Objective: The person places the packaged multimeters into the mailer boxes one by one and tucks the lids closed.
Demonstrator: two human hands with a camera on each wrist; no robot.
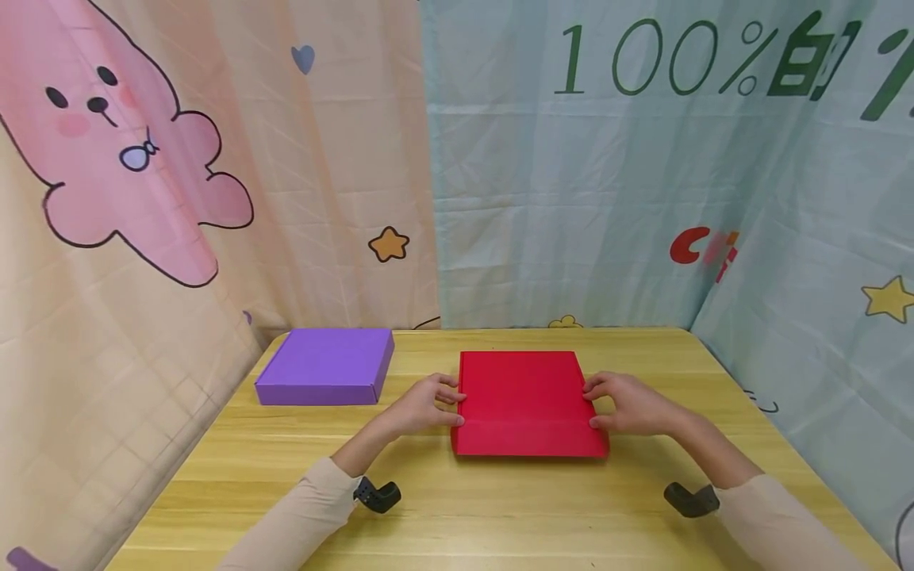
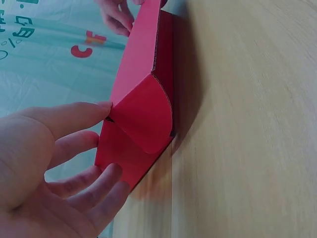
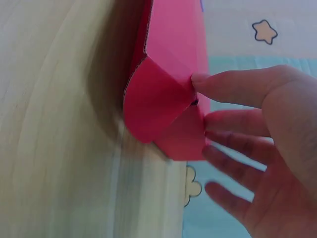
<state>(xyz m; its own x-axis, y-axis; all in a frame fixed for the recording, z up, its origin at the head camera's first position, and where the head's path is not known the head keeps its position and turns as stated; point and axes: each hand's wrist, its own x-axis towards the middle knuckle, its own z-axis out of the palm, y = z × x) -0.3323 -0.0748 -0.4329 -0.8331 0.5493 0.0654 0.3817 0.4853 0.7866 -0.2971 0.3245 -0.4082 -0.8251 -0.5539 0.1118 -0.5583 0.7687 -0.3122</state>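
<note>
A red cardboard box (image 1: 524, 396) lies on the wooden table, its lid folded over the top with the front panel sloping towards me. In both wrist views, a rounded side flap (image 2: 148, 114) sticks out at the lid's front corner, with raw corrugated edges. My left hand (image 1: 426, 406) touches the box's left side, thumb tip at the fold beside the flap and fingers along the side wall. On the opposite side my right hand (image 1: 628, 404) mirrors it, its thumb at the fold by the right flap (image 3: 156, 99) and fingers spread, some at the wall.
A closed purple box (image 1: 324, 365) sits at the table's back left. The wooden table (image 1: 457, 515) runs back to printed curtains (image 1: 571, 198) along its far and side edges. Black wrist-worn devices (image 1: 378, 496) show on both forearms.
</note>
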